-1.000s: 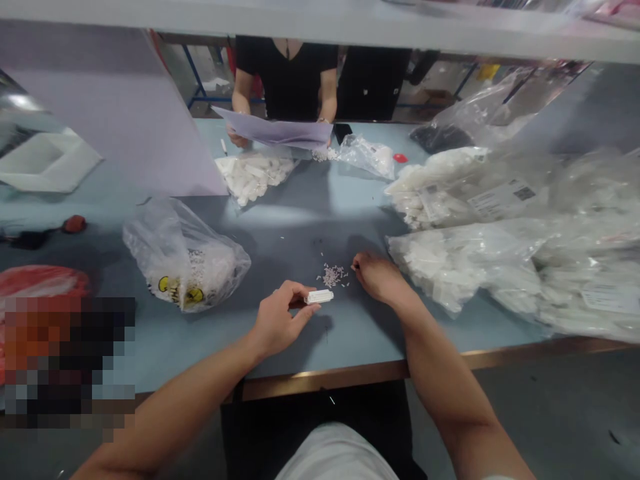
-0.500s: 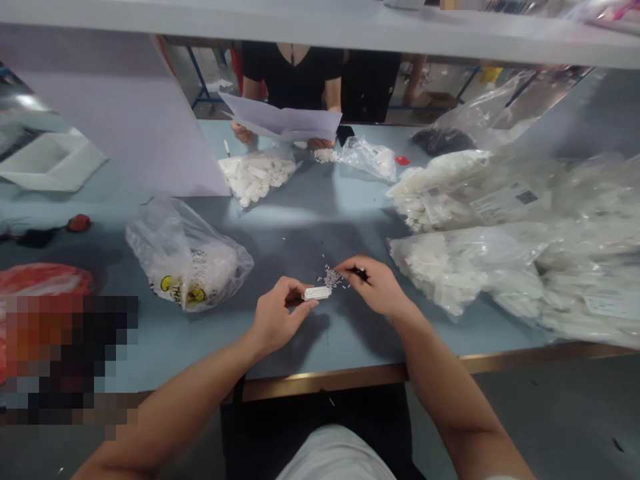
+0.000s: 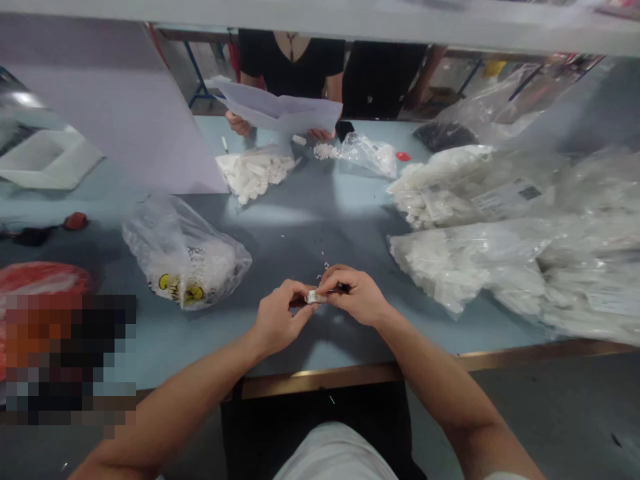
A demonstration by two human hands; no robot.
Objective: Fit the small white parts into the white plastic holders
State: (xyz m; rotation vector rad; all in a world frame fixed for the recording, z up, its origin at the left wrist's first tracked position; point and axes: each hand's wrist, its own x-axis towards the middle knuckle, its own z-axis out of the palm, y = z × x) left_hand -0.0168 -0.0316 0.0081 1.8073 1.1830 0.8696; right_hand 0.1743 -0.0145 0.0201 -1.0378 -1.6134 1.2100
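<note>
My left hand (image 3: 281,315) is closed, pinching a small white plastic block (image 3: 312,297) by its left end, just above the table. The fingertips of my right hand (image 3: 356,293) are pinched together at the block's right end and cover part of it. Whatever sits between those right fingertips is too small to make out. A dark spot shows within the curled right fingers; its kind is unclear. A few tiny white pieces (image 3: 327,265) lie on the blue-grey table (image 3: 280,257) just beyond my hands, the rest of their pile hidden behind my right hand.
A clear bag with yellow print (image 3: 190,273) stands at left. Bulky clear bags of white parts (image 3: 440,263) fill the right side. Across the table, a person holds paper sheets (image 3: 285,110) behind another bag of white parts (image 3: 255,173). A shelf (image 3: 320,27) spans overhead.
My right hand has moved left from the pile of tiny white pieces to the white block and now touches it. My left hand keeps its hold nearly in place.
</note>
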